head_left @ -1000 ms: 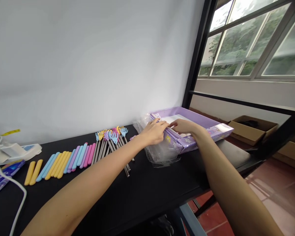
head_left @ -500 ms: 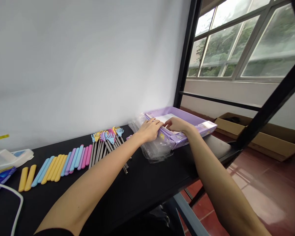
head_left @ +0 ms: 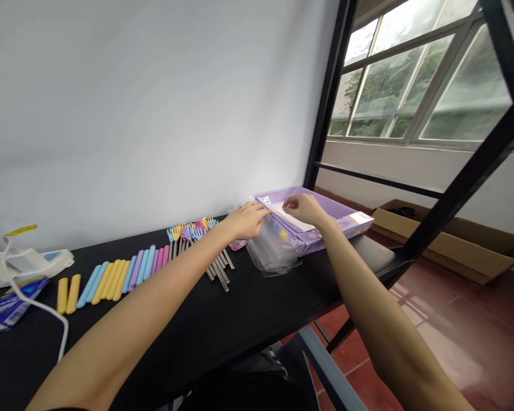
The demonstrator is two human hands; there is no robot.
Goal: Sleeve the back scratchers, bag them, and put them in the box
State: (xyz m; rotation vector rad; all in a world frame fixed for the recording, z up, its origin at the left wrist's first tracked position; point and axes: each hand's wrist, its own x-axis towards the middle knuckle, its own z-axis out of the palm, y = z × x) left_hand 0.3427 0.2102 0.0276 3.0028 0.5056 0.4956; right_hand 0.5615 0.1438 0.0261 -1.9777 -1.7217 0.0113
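A purple cardboard box (head_left: 345, 209) with an open top stands at the right end of the black table, a white sheet (head_left: 297, 220) lying inside it. My left hand (head_left: 249, 221) rests at the box's left rim, over a pile of clear plastic bags (head_left: 274, 251), its fingers stretched toward the rim. Over the inside of the box is my right hand (head_left: 305, 209), fingers curled together in a pinch; whatever they hold, if anything, cannot be made out. Left of the bags lie hand-shaped back scratchers (head_left: 192, 231) with metal rods, partly behind my left forearm.
A row of yellow, blue, purple and pink handles (head_left: 111, 279) runs along the table (head_left: 240, 319). A white device (head_left: 29, 265) with a cable and a blue packet (head_left: 15, 305) are at the far left. Cardboard boxes (head_left: 449, 245) sit on the floor beyond the black frame (head_left: 325, 97).
My right hand has lifted from the box's left rim and sits higher, over the inside. My left hand has drawn slightly left. The view has turned a little left.
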